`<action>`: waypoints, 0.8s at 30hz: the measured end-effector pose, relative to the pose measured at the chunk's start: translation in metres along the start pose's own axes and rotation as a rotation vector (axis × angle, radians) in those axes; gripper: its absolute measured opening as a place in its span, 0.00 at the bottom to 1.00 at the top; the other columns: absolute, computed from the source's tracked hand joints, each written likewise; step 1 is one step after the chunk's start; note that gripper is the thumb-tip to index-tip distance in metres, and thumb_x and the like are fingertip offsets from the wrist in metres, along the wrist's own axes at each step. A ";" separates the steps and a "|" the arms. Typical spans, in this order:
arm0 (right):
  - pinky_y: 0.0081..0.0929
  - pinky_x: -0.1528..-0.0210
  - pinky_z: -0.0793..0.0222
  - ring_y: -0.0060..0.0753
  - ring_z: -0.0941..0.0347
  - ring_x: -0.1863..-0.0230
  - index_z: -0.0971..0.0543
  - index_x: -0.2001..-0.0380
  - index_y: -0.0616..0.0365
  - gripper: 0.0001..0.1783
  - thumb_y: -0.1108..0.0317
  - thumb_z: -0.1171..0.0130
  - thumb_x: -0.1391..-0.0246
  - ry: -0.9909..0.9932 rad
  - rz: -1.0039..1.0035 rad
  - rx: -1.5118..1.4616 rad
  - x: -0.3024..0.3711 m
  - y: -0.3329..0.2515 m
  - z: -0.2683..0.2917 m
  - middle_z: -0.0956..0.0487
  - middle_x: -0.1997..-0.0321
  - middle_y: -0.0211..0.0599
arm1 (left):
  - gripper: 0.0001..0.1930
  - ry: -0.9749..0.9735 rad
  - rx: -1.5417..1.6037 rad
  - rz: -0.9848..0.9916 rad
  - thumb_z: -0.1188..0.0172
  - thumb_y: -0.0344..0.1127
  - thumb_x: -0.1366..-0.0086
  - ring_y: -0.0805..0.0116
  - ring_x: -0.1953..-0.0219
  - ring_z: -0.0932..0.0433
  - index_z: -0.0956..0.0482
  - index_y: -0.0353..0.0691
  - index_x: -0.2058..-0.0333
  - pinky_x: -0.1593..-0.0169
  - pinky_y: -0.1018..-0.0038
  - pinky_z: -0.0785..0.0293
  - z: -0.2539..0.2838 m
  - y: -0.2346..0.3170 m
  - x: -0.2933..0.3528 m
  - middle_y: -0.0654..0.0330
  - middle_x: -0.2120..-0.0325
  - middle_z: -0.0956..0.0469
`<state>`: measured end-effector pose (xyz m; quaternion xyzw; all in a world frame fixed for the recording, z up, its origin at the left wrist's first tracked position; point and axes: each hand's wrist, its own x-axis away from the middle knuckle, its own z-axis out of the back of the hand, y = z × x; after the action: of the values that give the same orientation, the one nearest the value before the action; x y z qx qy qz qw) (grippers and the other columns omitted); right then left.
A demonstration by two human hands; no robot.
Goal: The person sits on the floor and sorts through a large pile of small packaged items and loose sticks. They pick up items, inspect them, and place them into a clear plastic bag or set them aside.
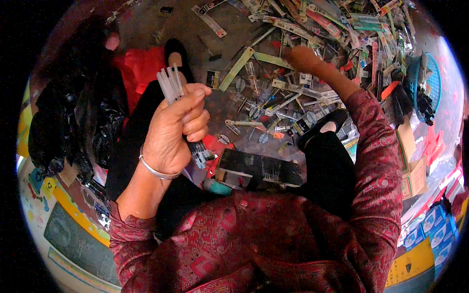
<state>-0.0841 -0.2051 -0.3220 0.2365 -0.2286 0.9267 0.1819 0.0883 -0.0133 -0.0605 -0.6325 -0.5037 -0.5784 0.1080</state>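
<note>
My left hand [178,119] is closed round a bundle of slim translucent tubes [170,84] that look like pen refills. Their clear ends stick up above the fist, and darker ends [199,155] come out below it. Farther off to the right, my right hand [304,59] is over the edge of a litter of pens, refills and packaging strips [312,29] on the floor. Its fingers are dark and blurred, so whether they hold anything cannot be made out. A folded pale green strip [238,68] lies just left of that hand.
Black plastic bags [83,112] and a red bag [141,68] lie at left. A dark low box [261,167] sits between my legs. At right stand a blue basket [429,83], cardboard boxes [415,178] and blue-and-white packs [435,227].
</note>
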 end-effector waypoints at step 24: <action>0.29 0.68 0.32 0.37 0.30 0.65 0.29 0.69 0.57 0.11 0.70 0.48 0.62 0.424 0.380 0.072 -0.008 -0.041 0.007 0.30 0.69 0.37 | 0.06 -0.035 0.000 -0.034 0.51 0.31 0.43 0.85 0.89 0.52 0.31 0.36 0.69 0.86 0.85 0.56 0.005 0.006 0.001 0.74 0.90 0.50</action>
<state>-0.0570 -0.1761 -0.3070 -0.0031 -0.1928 0.9804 0.0404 0.0960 -0.0123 -0.0590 -0.6338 -0.5164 -0.5689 0.0893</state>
